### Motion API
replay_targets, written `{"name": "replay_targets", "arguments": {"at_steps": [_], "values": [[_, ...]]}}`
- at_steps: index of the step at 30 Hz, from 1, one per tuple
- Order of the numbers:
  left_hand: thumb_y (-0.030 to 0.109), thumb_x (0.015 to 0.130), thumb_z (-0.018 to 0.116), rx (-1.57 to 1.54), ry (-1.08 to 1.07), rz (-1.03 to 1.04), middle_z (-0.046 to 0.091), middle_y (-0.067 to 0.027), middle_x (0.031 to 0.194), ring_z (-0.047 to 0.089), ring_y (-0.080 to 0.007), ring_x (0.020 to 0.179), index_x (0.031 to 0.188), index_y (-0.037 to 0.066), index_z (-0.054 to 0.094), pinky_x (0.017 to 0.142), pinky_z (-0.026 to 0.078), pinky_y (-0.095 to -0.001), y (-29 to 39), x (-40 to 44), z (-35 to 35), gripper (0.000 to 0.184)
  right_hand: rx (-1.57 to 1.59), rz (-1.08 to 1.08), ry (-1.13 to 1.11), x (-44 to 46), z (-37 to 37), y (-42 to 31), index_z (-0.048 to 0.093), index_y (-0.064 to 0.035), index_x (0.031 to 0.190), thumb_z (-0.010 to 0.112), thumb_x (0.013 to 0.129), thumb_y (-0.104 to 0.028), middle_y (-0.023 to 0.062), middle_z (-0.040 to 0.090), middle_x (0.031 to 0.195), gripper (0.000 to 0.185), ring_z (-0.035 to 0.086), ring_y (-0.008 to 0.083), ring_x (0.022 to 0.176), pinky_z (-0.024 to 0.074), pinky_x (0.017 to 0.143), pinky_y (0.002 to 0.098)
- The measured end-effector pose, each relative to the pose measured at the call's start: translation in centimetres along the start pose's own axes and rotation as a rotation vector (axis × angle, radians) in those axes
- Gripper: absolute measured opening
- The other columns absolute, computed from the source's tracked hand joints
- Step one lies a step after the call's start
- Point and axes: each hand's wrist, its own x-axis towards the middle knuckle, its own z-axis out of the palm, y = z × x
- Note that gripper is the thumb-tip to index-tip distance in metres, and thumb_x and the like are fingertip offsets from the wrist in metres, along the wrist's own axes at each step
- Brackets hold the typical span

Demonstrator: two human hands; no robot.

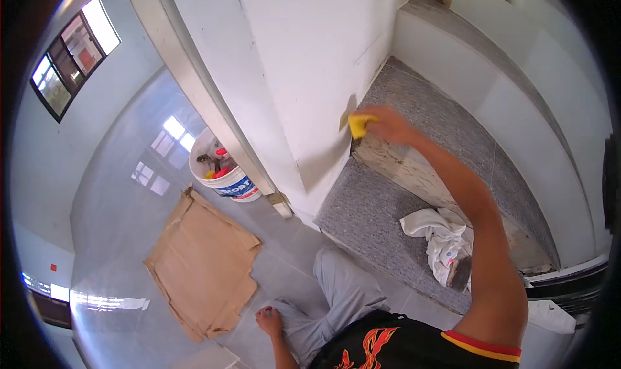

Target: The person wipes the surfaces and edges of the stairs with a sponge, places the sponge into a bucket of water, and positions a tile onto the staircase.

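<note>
A yellow sponge point(358, 126) is gripped in my right hand point(389, 124), with my arm stretched out over the steps. The sponge is at the lower part of the white wall point(304, 78), by the corner where it meets the stair; I cannot tell if it presses on the wall. Under that hand runs a pale, stained riser point(394, 165) between two speckled grey treads. My left hand point(268, 320) is low beside my bent knee, its fingers curled in, and nothing shows in them.
A crumpled white cloth point(443, 243) lies on the lower tread point(362, 201). Flattened cardboard point(204, 265) covers part of the shiny grey floor. Beyond the door frame point(194, 91) stands a white bucket point(236, 186) with red-handled and other items inside. Higher steps curve up at right.
</note>
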Motion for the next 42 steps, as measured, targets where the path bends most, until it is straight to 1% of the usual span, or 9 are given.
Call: {"name": "replay_targets", "arguments": {"at_steps": [3,6,9,13,15,19,28,39,42], "values": [[0.021,0.069,0.064,-0.026,0.011,0.019,0.055,-0.0127,0.103,0.051,-0.0317,0.098,0.085,0.013,0.065,0.084,0.042,-0.0432,0.1,-0.2,-0.2,0.018,-0.209,0.154,0.418,1.6,-2.2,3.4,0.057,-0.0010,0.112,0.055,0.076,-0.010,0.0199,0.058,0.105,0.038,0.056,0.0316,0.098,0.0431,0.089,0.0359],[0.021,0.070,0.064,0.013,0.000,-0.017,0.056,-0.0128,0.103,0.051,-0.0316,0.099,0.084,0.013,0.065,0.084,0.042,-0.0428,-0.1,0.2,0.3,0.016,-0.524,0.511,0.084,2.1,-3.4,4.5,0.059,-0.0044,0.109,0.060,0.076,-0.013,0.0179,0.058,0.107,0.034,0.052,0.0345,0.104,0.0428,0.089,0.0389],[0.020,0.071,0.063,0.036,-0.043,-0.011,0.056,-0.0126,0.103,0.051,-0.0316,0.099,0.083,0.013,0.065,0.085,0.042,-0.0426,0.1,0.7,0.1,0.015,-0.079,0.014,0.021,0.0,-0.6,2.7,0.061,-0.0051,0.107,0.059,0.076,-0.018,0.0172,0.060,0.103,0.033,0.054,0.0359,0.100,0.0415,0.089,0.0414],[0.021,0.071,0.063,0.023,-0.010,-0.017,0.056,-0.0131,0.102,0.051,-0.0318,0.099,0.084,0.013,0.065,0.085,0.042,-0.0429,1.4,-0.1,-0.7,0.016,-0.066,0.228,0.216,0.2,-2.3,7.1,0.060,-0.0059,0.109,0.060,0.076,-0.023,0.0176,0.060,0.103,0.037,0.054,0.0369,0.100,0.0389,0.091,0.0446],[0.021,0.071,0.063,0.067,-0.011,-0.030,0.056,-0.0132,0.102,0.051,-0.0319,0.099,0.084,0.012,0.065,0.085,0.042,-0.0431,1.2,0.4,-0.3,0.016,-0.575,0.185,0.170,0.1,-3.1,7.2,0.061,-0.0071,0.108,0.061,0.076,-0.028,0.0179,0.059,0.107,0.039,0.053,0.0355,0.103,0.0358,0.095,0.0466],[0.020,0.069,0.064,-0.008,-0.035,-0.030,0.056,-0.0131,0.101,0.051,-0.0320,0.098,0.083,0.012,0.065,0.085,0.041,-0.0431,0.0,0.2,0.3,0.017,-0.229,0.293,-0.033,0.7,-5.7,6.7,0.058,-0.0072,0.111,0.059,0.077,-0.023,0.0178,0.056,0.112,0.038,0.052,0.0347,0.106,0.0367,0.095,0.0445],[0.020,0.065,0.064,0.072,-0.048,0.019,0.057,-0.0132,0.095,0.051,-0.0312,0.094,0.081,0.012,0.066,0.084,0.041,-0.0420,-0.9,0.8,1.1,0.018,-0.384,0.392,0.652,6.3,-8.9,18.4,0.050,-0.0075,0.117,0.058,0.073,-0.007,0.0187,0.051,0.118,0.044,0.050,0.0376,0.108,0.0423,0.091,0.0418],[0.024,0.063,0.066,0.139,-0.159,-0.035,0.058,-0.0184,0.089,0.051,-0.0337,0.094,0.075,0.011,0.068,0.081,0.041,-0.0460,-0.3,1.6,1.3,0.018,-0.813,0.262,0.315,11.2,-6.8,24.5,0.063,-0.0034,0.097,0.050,0.081,-0.009,0.0163,0.055,0.112,0.022,0.054,0.0313,0.103,0.0475,0.086,0.0426],[0.024,0.062,0.066,0.120,-0.048,0.129,0.059,-0.0185,0.088,0.053,-0.0335,0.091,0.074,0.012,0.068,0.081,0.042,-0.0454,1.7,1.1,1.0,0.017,-0.747,0.510,0.092,12.0,-7.8,23.5,0.064,-0.0031,0.092,0.051,0.078,-0.002,0.0141,0.056,0.111,0.019,0.048,0.0324,0.111,0.0434,0.092,0.0398]]}}
